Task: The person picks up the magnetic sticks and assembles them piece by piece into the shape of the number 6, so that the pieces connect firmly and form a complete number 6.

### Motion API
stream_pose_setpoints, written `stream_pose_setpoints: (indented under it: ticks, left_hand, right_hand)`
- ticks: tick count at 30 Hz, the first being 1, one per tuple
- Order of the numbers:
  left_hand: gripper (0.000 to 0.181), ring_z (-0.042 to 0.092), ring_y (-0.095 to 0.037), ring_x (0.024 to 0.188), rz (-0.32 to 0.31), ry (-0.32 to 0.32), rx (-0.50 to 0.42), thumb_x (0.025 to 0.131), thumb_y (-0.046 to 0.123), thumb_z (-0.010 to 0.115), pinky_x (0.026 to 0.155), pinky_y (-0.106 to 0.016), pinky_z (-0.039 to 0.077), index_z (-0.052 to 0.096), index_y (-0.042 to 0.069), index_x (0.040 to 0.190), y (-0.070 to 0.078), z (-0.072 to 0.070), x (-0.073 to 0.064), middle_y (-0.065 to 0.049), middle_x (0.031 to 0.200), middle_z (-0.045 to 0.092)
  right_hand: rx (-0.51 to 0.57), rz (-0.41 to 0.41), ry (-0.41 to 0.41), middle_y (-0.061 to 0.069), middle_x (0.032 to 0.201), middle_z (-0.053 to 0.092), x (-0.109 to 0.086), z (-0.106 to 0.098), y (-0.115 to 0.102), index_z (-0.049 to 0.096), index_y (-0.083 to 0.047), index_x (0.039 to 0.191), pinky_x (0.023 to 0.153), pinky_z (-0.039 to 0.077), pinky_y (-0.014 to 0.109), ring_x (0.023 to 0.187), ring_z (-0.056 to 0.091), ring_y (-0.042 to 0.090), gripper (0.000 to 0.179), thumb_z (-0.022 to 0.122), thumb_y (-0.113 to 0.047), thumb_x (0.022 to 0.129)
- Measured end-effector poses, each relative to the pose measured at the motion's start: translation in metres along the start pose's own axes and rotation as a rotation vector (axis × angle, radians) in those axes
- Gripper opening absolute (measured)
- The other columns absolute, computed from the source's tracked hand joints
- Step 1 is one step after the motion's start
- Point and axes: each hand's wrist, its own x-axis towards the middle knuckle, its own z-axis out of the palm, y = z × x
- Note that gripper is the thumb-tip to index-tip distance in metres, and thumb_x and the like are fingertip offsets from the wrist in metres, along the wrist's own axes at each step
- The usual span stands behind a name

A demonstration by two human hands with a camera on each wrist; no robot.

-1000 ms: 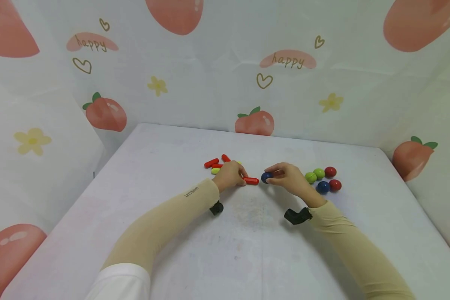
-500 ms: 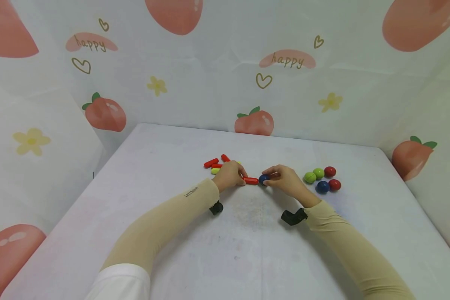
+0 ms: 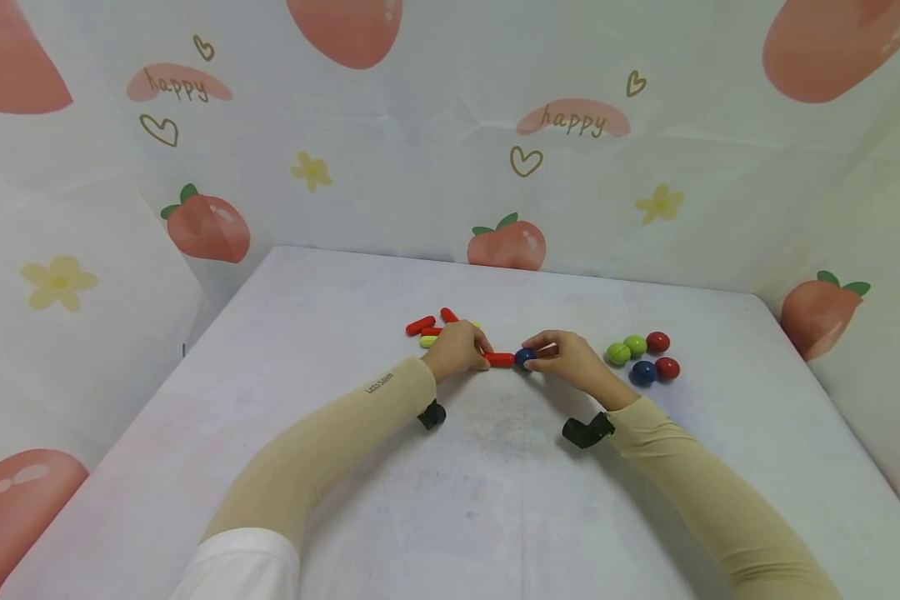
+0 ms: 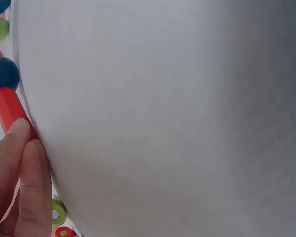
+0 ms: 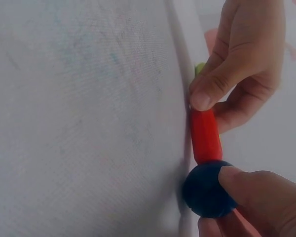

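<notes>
L hand pinches red rod, R hand pinches blue ball, pieces touching. Joining step, apparently; next move prob. needs steady alignment.

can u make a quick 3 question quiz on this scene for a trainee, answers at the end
1. In the head view, how many loose balls lie to the right of the right hand?

2. What does the left hand pinch?
A) a green ball
B) a red stick
C) nothing

3. True or false: the right hand holds a red ball.

Key
1. Five: two red, two green, one blue.
2. B
3. False: it holds a blue ball, which meets the end of the red stick.
</notes>
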Motion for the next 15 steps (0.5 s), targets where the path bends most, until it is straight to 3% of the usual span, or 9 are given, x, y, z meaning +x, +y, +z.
stream_pose_setpoints:
  ticks: [15]
  left_hand:
    - [0.017,0.053,-0.017,0.086,-0.017,-0.009,-0.013,0.078,0.015,0.075,0.075,-0.026,0.047,0.072,0.012,0.094,0.0023,-0.0005,-0.0021,-0.003,0.085,0.063]
  right_hand:
    - [-0.036,-0.020,-0.026,0.017,0.115,0.064,0.0002,-0.0038,-0.0023,0.064,-0.007,0.113,0.087,0.052,0.040,0.105,0.063,0.030,0.035,0.071,-0.022,0.083]
